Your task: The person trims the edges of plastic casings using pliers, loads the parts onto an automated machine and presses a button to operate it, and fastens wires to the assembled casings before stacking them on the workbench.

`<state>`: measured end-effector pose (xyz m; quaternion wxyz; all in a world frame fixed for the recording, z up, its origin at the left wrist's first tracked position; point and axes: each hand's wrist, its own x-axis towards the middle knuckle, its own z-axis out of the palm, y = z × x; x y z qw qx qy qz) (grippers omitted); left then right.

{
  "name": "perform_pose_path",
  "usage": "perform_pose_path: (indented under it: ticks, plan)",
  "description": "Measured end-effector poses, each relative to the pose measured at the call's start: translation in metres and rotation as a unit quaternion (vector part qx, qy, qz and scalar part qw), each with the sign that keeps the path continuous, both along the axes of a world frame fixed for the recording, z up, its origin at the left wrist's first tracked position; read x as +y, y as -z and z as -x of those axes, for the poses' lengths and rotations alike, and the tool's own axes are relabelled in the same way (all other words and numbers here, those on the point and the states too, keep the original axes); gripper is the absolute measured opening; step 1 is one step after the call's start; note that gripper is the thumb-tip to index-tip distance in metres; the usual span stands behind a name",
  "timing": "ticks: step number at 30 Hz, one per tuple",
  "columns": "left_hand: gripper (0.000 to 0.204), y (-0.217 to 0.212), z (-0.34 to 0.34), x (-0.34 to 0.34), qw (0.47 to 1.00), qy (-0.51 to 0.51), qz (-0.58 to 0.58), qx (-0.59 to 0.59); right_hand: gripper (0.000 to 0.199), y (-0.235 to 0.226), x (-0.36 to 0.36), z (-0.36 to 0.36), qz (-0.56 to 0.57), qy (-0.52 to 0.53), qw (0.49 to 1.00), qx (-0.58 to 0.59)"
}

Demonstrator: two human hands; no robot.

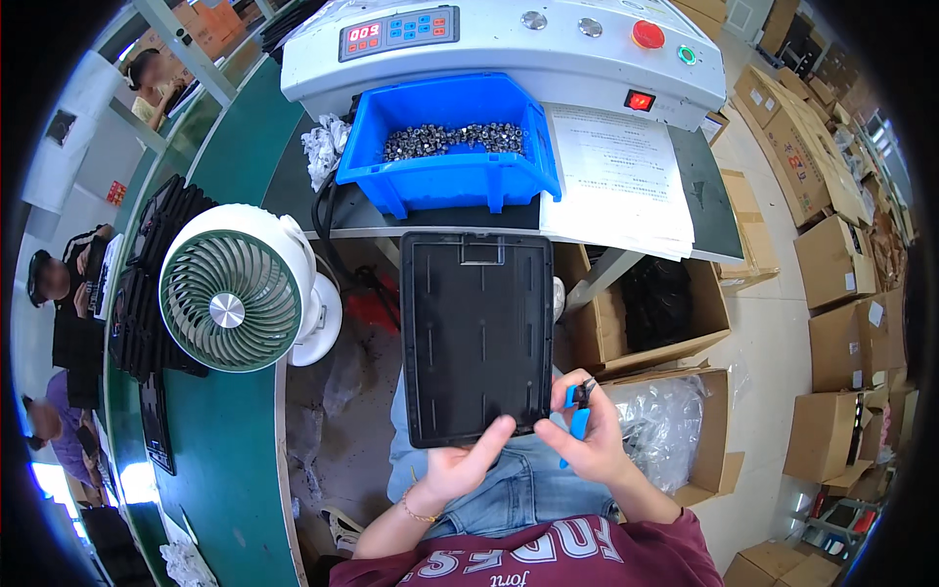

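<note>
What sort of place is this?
Probably a factory assembly workshop. It shows in the white machine with a control panel, the blue bin of small metal parts, and the cardboard boxes along the right side.

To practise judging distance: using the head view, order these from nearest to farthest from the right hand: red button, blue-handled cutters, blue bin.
1. Blue-handled cutters: held in the right hand.
2. Blue bin: ahead and left, beyond the black panel.
3. Red button: farthest, on the white machine.
</note>
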<state>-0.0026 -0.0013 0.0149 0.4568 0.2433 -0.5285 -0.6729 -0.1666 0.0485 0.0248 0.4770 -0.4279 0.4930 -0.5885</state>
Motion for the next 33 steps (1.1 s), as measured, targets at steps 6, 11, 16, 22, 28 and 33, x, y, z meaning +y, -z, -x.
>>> perform_pose_path:
  ticks: [6, 11, 16, 22, 28, 33]
  plan:
    - [0.037, -0.018, 0.005, -0.013, 0.988, -0.014, -0.138, 0.065, 0.051, -0.026, -0.003, 0.025, 0.051, -0.046, 0.868, 0.492]
    - [0.035, -0.008, 0.002, -0.011, 0.992, -0.051, -0.112, 0.035, 0.05, -0.033, 0.002, 0.033, 0.062, -0.044, 0.798, 0.598]
    - [0.033, -0.005, 0.003, -0.008, 0.99, -0.095, -0.106, -0.008, 0.058, -0.04, 0.003, 0.03, 0.057, -0.022, 0.76, 0.647]
    - [0.032, -0.004, 0.004, -0.008, 0.992, -0.096, -0.078, 0.014, 0.064, -0.036, 0.003, 0.034, 0.065, -0.022, 0.742, 0.667]
    - [0.037, -0.001, 0.006, -0.005, 0.993, -0.115, 0.006, -0.017, 0.066, -0.04, 0.002, 0.035, 0.054, -0.057, 0.739, 0.669]
    - [0.036, 0.0, 0.004, -0.003, 0.994, -0.104, 0.016, -0.04, 0.066, -0.042, 0.0, 0.032, 0.064, -0.047, 0.737, 0.671]
